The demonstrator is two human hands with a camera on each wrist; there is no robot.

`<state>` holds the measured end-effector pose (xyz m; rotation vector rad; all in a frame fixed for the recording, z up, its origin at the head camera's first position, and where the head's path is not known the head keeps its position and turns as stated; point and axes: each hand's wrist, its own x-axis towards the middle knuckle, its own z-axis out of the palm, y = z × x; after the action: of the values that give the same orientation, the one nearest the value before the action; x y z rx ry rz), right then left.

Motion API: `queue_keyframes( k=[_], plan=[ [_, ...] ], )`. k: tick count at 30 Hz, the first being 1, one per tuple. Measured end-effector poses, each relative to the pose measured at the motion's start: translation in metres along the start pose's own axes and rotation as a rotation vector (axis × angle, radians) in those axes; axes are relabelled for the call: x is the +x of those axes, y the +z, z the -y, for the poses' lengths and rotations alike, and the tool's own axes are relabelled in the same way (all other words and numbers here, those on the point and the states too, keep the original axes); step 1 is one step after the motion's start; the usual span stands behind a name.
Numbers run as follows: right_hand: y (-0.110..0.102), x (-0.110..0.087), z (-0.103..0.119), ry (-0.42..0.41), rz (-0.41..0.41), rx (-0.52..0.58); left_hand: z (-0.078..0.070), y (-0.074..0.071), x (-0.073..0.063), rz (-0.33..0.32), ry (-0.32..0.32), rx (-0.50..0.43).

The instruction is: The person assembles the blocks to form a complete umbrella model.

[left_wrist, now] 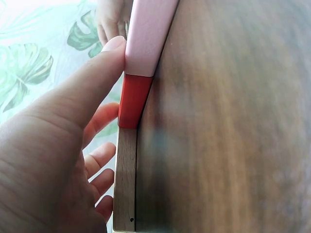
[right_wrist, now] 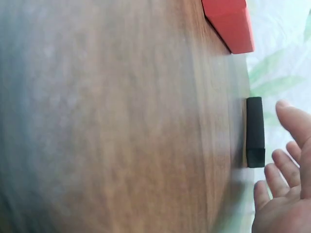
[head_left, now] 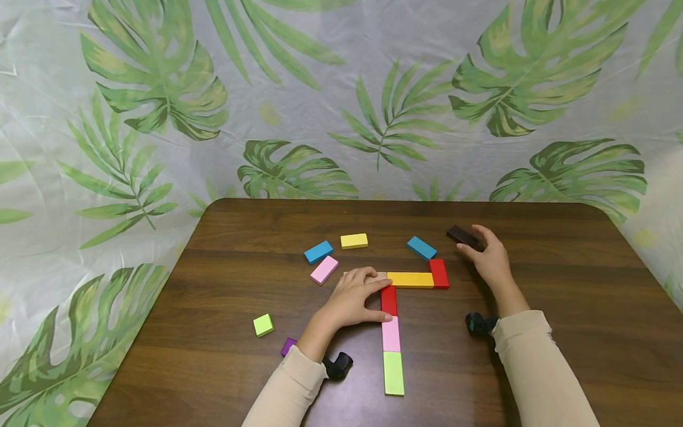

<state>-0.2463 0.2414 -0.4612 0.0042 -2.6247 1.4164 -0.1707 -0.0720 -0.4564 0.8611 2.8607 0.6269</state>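
Note:
Flat rectangular blocks form a connected figure on the table. A column of red (head_left: 389, 301), pink (head_left: 391, 334) and lime green (head_left: 393, 373) blocks meets a row of plain wood (head_left: 380, 276) and orange-yellow (head_left: 409, 280) blocks, with another red block (head_left: 440, 273) at the right end. My left hand (head_left: 349, 299) rests over the row's left part, its fingertips along the wood and red blocks and its thumb at the pink one. A dark block (right_wrist: 255, 131) lies at the back right. Beside it my right hand (head_left: 492, 261) reaches with thumb and fingers spread, not closed on it.
Two blue blocks (head_left: 318, 252), a yellow block (head_left: 354, 241) and a pink block (head_left: 324, 270) lie loose behind and left of the figure. A small lime block (head_left: 263, 325) sits at the left. Partly behind the left wrist is a purple block (head_left: 287, 346). A leaf-patterned cloth (head_left: 299, 118) hangs behind the table.

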Motion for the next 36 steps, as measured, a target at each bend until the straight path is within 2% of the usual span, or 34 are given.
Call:
queue_keyframes(
  k=[10,17,22,36],
  plan=[
    [-0.002,-0.001,-0.006,0.06,0.034,-0.093,0.001,0.001,0.0,0.006,-0.008,0.001],
    [-0.001,0.0,-0.007,0.064,0.014,-0.151,0.0,0.001,0.0,-0.005,0.002,-0.007],
    [0.0,0.001,-0.006,0.035,-0.004,-0.201,0.0,0.001,0.0,-0.002,-0.002,-0.006],
    [0.004,0.002,0.003,0.015,-0.047,-0.15,0.0,0.002,0.001,0.008,-0.009,-0.004]
  ],
)
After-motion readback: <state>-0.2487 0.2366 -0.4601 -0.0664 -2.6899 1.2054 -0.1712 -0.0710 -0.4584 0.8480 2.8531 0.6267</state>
